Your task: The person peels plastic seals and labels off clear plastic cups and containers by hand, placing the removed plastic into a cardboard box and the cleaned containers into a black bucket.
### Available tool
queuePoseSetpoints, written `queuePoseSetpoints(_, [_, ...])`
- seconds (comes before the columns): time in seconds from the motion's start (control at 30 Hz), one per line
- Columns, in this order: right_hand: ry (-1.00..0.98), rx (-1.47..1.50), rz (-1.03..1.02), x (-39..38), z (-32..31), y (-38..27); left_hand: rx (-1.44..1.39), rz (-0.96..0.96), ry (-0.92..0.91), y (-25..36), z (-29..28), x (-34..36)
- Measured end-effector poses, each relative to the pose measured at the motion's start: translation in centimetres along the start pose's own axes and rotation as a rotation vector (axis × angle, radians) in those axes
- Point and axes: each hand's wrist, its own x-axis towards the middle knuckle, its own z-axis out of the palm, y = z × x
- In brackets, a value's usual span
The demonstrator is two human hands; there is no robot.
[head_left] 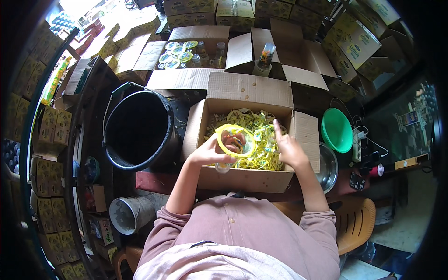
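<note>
An open cardboard box (pixel 242 181) in front of me holds a tangle of yellow and green strips (pixel 261 156). Over its near left part, my left hand (pixel 210 151) is closed on a clear cup with a yellow rim (pixel 251 148), tilted so its round mouth faces up. Fingers show through the clear wall, and a clear rounded part (pixel 224 167) hangs below. My right hand (pixel 290 150) is over the box's right side, index finger stretched out toward the far edge and the other fingers partly bent. I see nothing held in it.
A black bucket (pixel 108 144) stands left, a green bowl (pixel 337 130) and metal bowl (pixel 329 168) right. Behind is a carton (pixel 186 80) of clear containers with yellow-edged tops. A small jar (pixel 267 53) sits on a pale container (pixel 262 70). A power strip (pixel 357 151) lies right.
</note>
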Motion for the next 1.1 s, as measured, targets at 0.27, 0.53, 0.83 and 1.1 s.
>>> queuePoseSetpoints(0.27, [0.371, 0.892, -0.063, -0.6, -1.7, -1.0, 0.466, 0.258, 0.19, 1.0, 0.7, 0.0])
queuePoseSetpoints(0.53, [0.904, 0.414, -0.445, -1.4, -5.3, -4.1, 0.569, 0.329, 0.207, 0.6, 1.3, -0.4])
queuePoseSetpoints(0.83, [0.935, 0.044, -0.619, -1.7, -6.8, -4.9, 0.688, 0.337, 0.204, 0.9, 1.3, -1.1])
queuePoseSetpoints(1.1, [0.966, -0.033, -0.75, -1.6, -7.1, -4.9, 0.952, 0.234, 0.244, 3.1, 3.4, -0.8])
